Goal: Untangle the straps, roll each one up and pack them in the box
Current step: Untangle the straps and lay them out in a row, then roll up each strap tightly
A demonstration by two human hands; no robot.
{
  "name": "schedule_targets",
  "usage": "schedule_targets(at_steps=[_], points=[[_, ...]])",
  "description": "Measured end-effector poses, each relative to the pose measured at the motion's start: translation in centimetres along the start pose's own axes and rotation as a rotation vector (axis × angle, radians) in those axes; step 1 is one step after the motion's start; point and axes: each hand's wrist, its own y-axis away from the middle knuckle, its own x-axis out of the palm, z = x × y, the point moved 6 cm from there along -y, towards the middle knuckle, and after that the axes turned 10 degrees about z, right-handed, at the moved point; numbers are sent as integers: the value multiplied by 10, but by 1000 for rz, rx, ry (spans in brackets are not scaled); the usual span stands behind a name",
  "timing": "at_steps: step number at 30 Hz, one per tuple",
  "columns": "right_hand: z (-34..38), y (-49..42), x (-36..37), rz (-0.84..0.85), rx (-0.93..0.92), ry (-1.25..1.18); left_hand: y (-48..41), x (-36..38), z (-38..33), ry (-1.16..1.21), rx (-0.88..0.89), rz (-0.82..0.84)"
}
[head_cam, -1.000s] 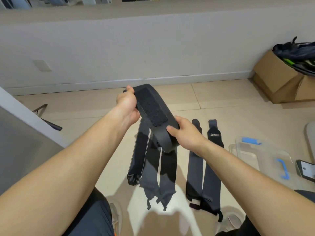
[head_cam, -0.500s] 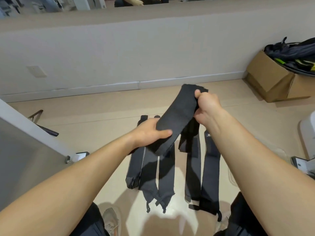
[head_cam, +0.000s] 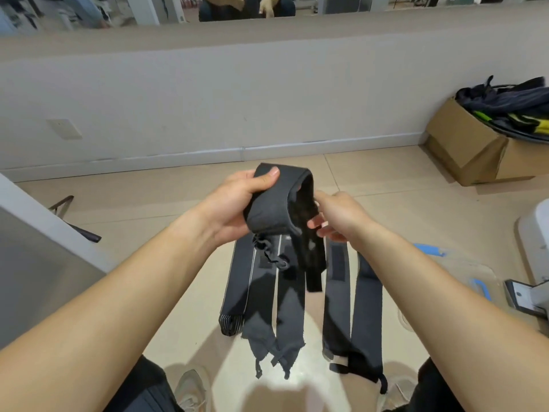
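Floor straps (head_cam: 367, 307) five, held strap (head_cam: 270, 209) one

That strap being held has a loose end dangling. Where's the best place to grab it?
Probably the hanging tail, pinched across its flat faces near the square end, from the right: the left hand grips the folded top, and the right hand is nearest.
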Motion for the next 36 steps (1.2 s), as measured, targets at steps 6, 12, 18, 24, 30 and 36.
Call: schedule_targets(at_steps=[6,12,18,24,30,36], points=[[61,42,3,-19,-838,174,4,-8,-4,92,-114,-132],[64,35,10,-2,-871,244,12,-12,7,152,-293,-111],[67,30,-1,-49,-808,-55,23,-38,0,-135,-293,-162],[56,17,-3,-4,-617,-437,13,-31,-26,-465,275,-164],[55,24,-5,-70,-661,-545,7,-9,-27,-328,410,-222],[57,35,-4,-106,-750,-398,0,-8,-23,-238,329,-295]])
